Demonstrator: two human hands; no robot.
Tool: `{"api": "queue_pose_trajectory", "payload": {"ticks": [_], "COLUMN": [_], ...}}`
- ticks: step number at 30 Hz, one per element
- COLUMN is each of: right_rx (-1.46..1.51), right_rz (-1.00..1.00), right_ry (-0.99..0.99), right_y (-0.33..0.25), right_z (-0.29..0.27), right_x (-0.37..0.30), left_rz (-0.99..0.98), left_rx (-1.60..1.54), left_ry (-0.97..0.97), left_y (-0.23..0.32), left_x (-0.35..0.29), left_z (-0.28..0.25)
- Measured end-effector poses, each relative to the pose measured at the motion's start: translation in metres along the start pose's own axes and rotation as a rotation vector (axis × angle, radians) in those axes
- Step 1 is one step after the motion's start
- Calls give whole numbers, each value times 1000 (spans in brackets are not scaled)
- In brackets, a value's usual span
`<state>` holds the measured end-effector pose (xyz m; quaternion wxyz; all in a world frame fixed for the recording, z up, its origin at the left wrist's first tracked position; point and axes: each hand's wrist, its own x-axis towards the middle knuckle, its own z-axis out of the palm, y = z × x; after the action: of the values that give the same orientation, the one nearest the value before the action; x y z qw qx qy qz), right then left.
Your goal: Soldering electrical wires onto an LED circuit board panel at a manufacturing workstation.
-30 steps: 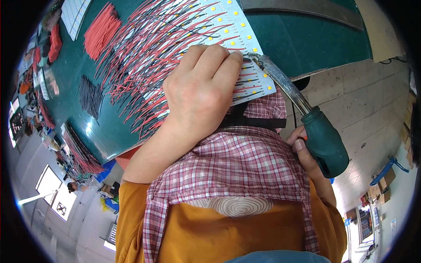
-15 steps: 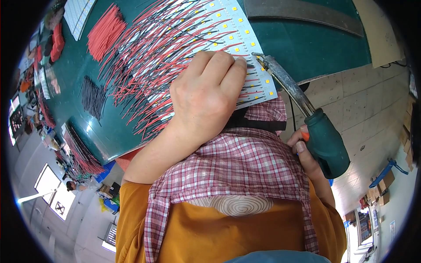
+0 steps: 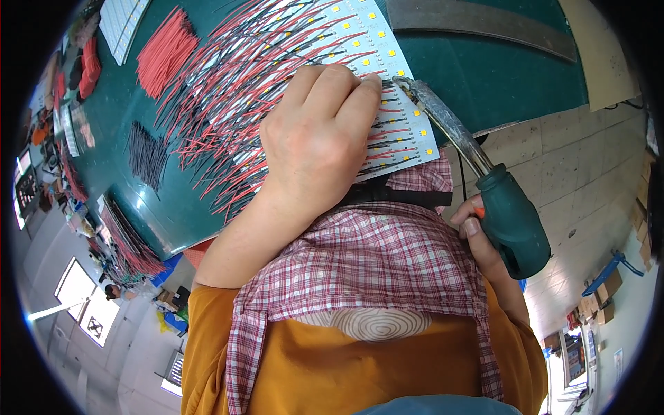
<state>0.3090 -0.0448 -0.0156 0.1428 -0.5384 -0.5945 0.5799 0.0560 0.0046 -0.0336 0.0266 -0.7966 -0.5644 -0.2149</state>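
Observation:
My left hand (image 3: 315,138) is closed over the white LED board (image 3: 377,48), thumb and fingertips pinched on a thin wire whose end meets the board near its right edge. Rows of red and black wires (image 3: 242,90) stick out from the board leftward, fanned across it. A soldering gun (image 3: 515,221) with a green handle and orange trigger is held in my right hand (image 3: 477,232), fingers wrapped at the trigger. Its hot tip touches or nearly touches the board just right of my left fingertips. Small yellow LEDs dot the board. The pinched wire's colour is mostly hidden.
On the green table (image 3: 484,83) lie a bundle of red wires (image 3: 166,52), a smaller pile of black wires (image 3: 145,155) and another white board (image 3: 123,28). A dark curved metal strip (image 3: 477,19) lies beyond the board. Tiled floor is at right.
My left hand has moved slightly up and left along the board's edge. The soldering gun's tip has shifted the same way, staying near the fingertips.

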Motion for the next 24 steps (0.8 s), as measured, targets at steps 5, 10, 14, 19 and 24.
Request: {"api": "queue_pose_trajectory", "payload": {"ticks": [5,10,14,19,24], "right_rx": [80,98,-84,-240,360], "right_rz": [5,-15,-66,-76,1], "right_ry": [12,4,-6,-62,36], "right_y": [3,3,5,3,-5], "right_z": [2,2,1,-2,3], "right_x": [-1,0,1,0,-3], "left_rz": [5,21,24,15,23], "left_rx": [-3,7,27,45,41], "left_ry": [4,16,-13,-34,-35], "left_y": [-1,-1,1,2,2], "left_x": [-1,-2,-1,0,-1], "left_z": [1,2,0,-2,-1]}}
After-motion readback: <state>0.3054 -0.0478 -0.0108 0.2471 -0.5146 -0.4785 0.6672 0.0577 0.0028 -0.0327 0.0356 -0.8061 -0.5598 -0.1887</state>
